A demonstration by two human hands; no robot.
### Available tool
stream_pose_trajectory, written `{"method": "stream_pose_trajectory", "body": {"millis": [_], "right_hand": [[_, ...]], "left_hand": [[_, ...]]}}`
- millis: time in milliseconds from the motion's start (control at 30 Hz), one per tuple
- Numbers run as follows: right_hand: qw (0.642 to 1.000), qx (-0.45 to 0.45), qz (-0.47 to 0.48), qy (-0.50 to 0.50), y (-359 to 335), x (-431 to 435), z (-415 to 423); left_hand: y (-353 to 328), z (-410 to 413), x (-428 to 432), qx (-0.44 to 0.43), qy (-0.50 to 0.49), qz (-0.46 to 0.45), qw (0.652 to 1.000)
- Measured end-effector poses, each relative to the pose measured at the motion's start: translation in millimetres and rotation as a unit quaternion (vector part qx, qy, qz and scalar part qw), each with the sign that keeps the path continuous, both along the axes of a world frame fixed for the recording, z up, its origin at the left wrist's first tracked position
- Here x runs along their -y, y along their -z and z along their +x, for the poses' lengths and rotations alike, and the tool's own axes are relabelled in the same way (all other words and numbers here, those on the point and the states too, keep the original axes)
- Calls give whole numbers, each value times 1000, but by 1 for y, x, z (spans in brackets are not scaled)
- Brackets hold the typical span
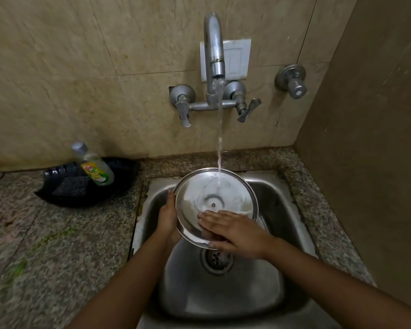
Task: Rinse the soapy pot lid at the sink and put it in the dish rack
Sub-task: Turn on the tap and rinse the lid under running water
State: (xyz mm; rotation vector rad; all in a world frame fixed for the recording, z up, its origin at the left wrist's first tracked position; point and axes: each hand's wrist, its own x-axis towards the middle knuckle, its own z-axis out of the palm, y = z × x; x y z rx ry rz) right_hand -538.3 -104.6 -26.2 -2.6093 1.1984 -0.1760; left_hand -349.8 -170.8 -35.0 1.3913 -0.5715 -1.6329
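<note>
A round steel pot lid [207,193] is held tilted over the steel sink [278,210], its inner side facing me. Water from the tap [214,51] runs onto its upper rim. My left hand [169,216] grips the lid from behind at its left edge. My right hand [233,227] lies flat on the lid's lower inner face, fingers spread and pointing left. The lid's knob side is hidden. No dish rack is in view.
A black tray [64,195] on the granite counter [45,245] left of the sink holds a dish soap bottle [95,167] and a dark scrub pad [71,187]. The sink drain [215,261] lies below the lid. A side wall [370,138] closes off the right.
</note>
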Motion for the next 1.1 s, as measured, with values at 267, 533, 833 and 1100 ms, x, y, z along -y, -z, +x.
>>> {"method": "stream_pose_trajectory", "body": {"millis": [267,533,833,1100], "right_hand": [[992,65,-106,-4,-19,8,-18],[813,459,213,287,-52,47,-23],[847,285,-10,449,-46,109,-27],[987,60,-111,98,-83,124,10]], "left_hand": [[-25,-10,-3,7,40,128,991],[-12,-2,-5,73,101,32,992],[-38,-11,10,155,5,-175,972],[-63,-22,7,158,90,-252,950]]}}
